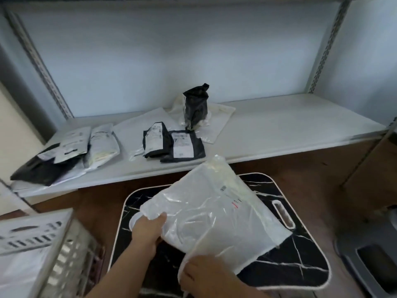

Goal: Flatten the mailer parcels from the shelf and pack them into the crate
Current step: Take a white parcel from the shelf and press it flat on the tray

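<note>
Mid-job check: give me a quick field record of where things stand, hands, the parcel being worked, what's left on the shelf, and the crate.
in work: large translucent white plastic mailer parcel, lying over the black marble-pattern tray table
left hand: grips the parcel's left edge
right hand: holds the parcel's near corner
shelf: white metal shelf holds several black and white mailers; one black pouch stands upright on a flat white mailer
crate: white slotted plastic crate at lower left, contents unclear

Several mailer parcels [107,147] lie on the shelf [279,130] behind the desk [300,254], the crate [43,244] stands left of the desk, and one mailer [214,211] lies over the desk.
</note>
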